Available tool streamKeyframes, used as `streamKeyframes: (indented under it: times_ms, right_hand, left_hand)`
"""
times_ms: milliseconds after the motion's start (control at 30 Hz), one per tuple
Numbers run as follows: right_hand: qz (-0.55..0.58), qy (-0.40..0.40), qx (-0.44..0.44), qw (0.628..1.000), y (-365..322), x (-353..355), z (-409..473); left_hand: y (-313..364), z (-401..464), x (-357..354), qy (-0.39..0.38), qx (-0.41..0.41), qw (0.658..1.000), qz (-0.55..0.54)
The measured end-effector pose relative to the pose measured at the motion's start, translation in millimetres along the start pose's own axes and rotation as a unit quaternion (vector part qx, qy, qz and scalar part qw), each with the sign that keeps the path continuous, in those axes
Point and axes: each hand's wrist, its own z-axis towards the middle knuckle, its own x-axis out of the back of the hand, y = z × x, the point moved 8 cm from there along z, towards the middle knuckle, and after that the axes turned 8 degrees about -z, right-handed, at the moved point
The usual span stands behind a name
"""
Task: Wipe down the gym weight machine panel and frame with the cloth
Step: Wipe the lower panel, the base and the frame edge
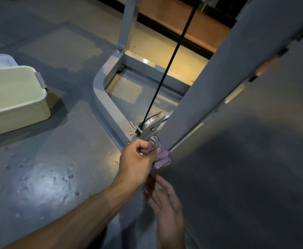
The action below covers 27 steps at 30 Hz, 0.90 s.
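Your left hand [136,159] grips the bunched purple cloth [160,155], pressing it against the foot of the grey upright frame [201,97], just below the cable pulley [151,122]. Your right hand [167,203] hovers beneath, fingers relaxed and holding nothing. A cream tub [12,97] sits on the wet floor [48,177].

Purple cloth [160,155], grey frame [111,108]

Right hand [167,200] motion-blurred; tub [12,97] cut by left edge; cloth [160,155] partly hidden behind left hand [135,159]
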Motion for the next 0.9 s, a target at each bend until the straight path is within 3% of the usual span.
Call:
streamKeyframes:
  times_ms: [167, 333, 467, 567, 667, 900]
  right_hand:
    - [-0.041, 0.008, 0.037, 0.998, -37.3, 33.2, -28.9]
    - [-0.091, 0.011, 0.088, 0.992, -97.7, 49.2, -63.0]
    - [-0.147, 0.016, 0.149, 0.978, -158.1, 43.2, -95.2]
    - [-0.185, 0.015, 0.187, 0.965, -199.5, 31.9, -118.0]
    - [-0.183, 0.008, 0.199, 0.963, -231.7, 21.4, -134.2]
    - [-0.067, 0.020, 0.183, 0.981, -239.7, -0.4, -157.7]
  left_hand:
    - [59.9, -12.1, -22.8, -0.017, -0.033, 0.998, -0.047]
    - [102.3, -18.7, -33.0, -0.036, -0.049, 0.998, -0.007]
    - [118.1, -27.7, -30.0, -0.020, -0.042, 0.996, 0.071]
    - [145.2, -31.3, -30.7, -0.039, -0.025, 0.978, 0.202]
    - [174.5, -32.9, -38.5, -0.093, -0.008, 0.952, 0.291]
    - [205.5, -44.3, -53.5, -0.147, 0.021, 0.942, 0.302]
